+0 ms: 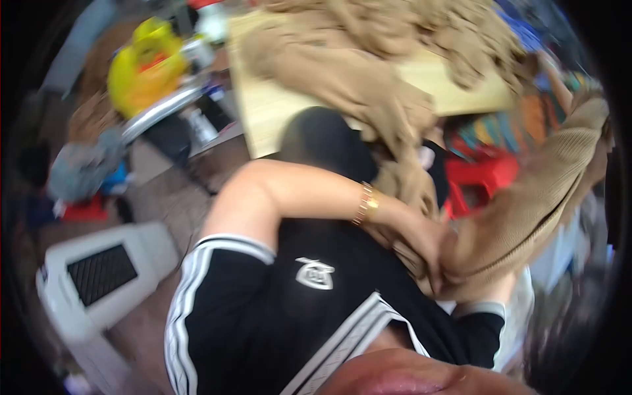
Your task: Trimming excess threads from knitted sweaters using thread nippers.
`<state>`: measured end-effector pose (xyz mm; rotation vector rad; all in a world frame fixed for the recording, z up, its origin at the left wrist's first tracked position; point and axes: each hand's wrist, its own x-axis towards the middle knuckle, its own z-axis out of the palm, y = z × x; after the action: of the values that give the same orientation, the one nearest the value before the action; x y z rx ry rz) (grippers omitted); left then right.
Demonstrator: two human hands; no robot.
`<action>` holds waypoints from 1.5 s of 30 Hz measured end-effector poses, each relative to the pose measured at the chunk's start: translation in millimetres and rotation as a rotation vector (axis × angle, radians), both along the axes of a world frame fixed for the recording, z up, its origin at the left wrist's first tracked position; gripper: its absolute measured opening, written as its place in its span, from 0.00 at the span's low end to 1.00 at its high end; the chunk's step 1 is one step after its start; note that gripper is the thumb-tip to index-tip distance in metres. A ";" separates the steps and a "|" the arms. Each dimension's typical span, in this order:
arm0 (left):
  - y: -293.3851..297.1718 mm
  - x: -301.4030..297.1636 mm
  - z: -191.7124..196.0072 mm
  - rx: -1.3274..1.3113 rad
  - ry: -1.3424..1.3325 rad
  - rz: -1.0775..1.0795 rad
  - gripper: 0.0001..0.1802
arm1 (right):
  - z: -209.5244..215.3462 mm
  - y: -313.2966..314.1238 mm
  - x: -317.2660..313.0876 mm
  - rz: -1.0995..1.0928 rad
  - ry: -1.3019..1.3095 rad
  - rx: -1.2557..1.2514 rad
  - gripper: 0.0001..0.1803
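While the head camera tilts hard over, a person in a black shirt point(276, 309) with white stripes gathers a tan knitted cloth point(520, 210) against the chest. The left hand point(421, 247), a gold bracelet point(366, 204) at its wrist, reaches across the body and closes on a bunch of the fabric, fingers curled into the folds. The right hand cannot be made out: it seems buried under the cloth near the lower right, so whether it grips or lies spread is impossible to tell. From the clutched bunch the knit rises to the right edge of the view; more tan cloth lies heaped on a pale wooden table point(263, 112) above and trails down towards the hands.

By the look of it, the work stands at the gathering stage, with the cloth being drawn off the table. The next move would call for a second firm hold further along the knit, so that the length does not sag or snag on the table edge.

Motion blur smears most of the scene. A yellow object point(141, 69), a red stool point(480, 178) and a white plastic unit point(99, 276) show only roughly, and the frame's rim is dark.
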<state>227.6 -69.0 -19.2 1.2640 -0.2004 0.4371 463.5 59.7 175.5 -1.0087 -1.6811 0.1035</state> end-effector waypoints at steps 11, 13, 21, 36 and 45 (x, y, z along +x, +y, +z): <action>16.0 -20.9 20.4 -0.477 0.325 0.328 0.19 | -299.1 -44.1 -65.3 0.620 0.594 -1.075 0.14; 33.7 -20.0 19.6 -0.453 0.281 0.413 0.18 | -303.0 -47.7 -31.2 0.565 0.626 -1.060 0.14; 112.2 -48.7 15.4 -0.877 0.174 1.001 0.36 | -269.5 -18.3 -34.8 -0.154 1.064 -0.715 0.13; 29.4 -66.2 -5.5 -0.023 0.877 0.781 0.61 | -315.6 -102.9 -51.4 -0.276 1.493 -0.614 0.14; 32.8 -46.5 -56.2 -0.826 0.790 0.901 0.19 | -345.9 -92.8 -39.7 -0.105 1.625 -0.719 0.15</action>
<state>181.2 -36.2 -75.4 0.5538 1.1559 0.6464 423.8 -33.1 -170.4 -0.9827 -0.0449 1.1673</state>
